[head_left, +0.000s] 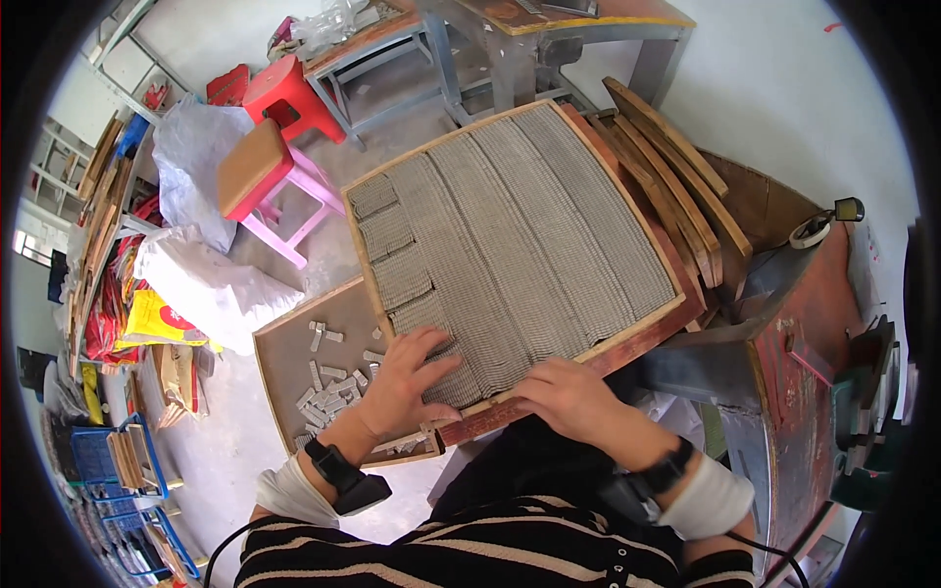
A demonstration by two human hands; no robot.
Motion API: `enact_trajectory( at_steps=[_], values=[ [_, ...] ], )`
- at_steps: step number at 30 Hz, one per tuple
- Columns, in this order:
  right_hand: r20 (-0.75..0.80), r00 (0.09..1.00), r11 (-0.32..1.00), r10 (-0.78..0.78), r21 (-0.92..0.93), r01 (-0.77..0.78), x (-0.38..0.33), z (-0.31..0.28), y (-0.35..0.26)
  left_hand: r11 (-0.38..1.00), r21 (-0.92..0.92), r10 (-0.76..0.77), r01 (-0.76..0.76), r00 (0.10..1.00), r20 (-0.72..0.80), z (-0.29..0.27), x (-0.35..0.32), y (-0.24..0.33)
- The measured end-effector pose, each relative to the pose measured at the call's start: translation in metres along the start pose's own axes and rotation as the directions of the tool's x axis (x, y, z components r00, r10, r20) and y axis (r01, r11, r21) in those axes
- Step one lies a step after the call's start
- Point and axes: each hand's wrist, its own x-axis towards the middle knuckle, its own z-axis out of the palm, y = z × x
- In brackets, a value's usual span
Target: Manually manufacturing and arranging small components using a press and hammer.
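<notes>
A shallow wooden tray (431,147) lies tilted in front of me, packed with long rows of small grey metal-looking pieces (529,235). Along its left side the rows break into shorter blocks with gaps between them. My left hand (402,377) is at the tray's near left corner. Its thumb and fingers are spread around the pieces there, touching them. My right hand (569,397) bends over the near rim, fingers together on the wood; its fingertips are partly hidden. Beneath the left forearm, a second tray (279,343) holds loose grey strips (328,400) scattered in a heap.
Several wooden boards (676,186) lean at the right, beside a worn reddish-brown table (804,363). At the back left are a pink stool (294,216) with a brown seat, a red stool (294,98) and white sacks (206,279). Blue crates (108,465) stand far left.
</notes>
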Motion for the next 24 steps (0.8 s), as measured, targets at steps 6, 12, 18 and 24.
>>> enact_trajectory(
  at_steps=[6, 12, 18, 24],
  values=[
    [0.098, 0.985, 0.981, -0.140, -0.121, 0.151, 0.041, 0.035, 0.003, 1.000, 0.011, 0.002, -0.001, 0.997, -0.075, 0.013, -0.013, -0.004],
    [0.144, 0.953, 0.937, -0.266, -0.193, 0.290, 0.051, 0.042, 0.009, 0.998, 0.052, 0.027, -0.021, 0.992, -0.123, 0.016, -0.015, -0.009],
    [0.094, 0.959, 0.956, -0.267, -0.100, 0.276, 0.051, 0.043, 0.006, 0.995, 0.082, 0.071, -0.054, 0.973, -0.220, 0.025, -0.020, -0.007],
    [0.167, 0.941, 0.935, -0.295, -0.154, 0.321, 0.055, 0.041, 0.008, 0.995, 0.066, 0.084, -0.069, 0.961, -0.264, 0.032, -0.023, -0.008]
  ],
)
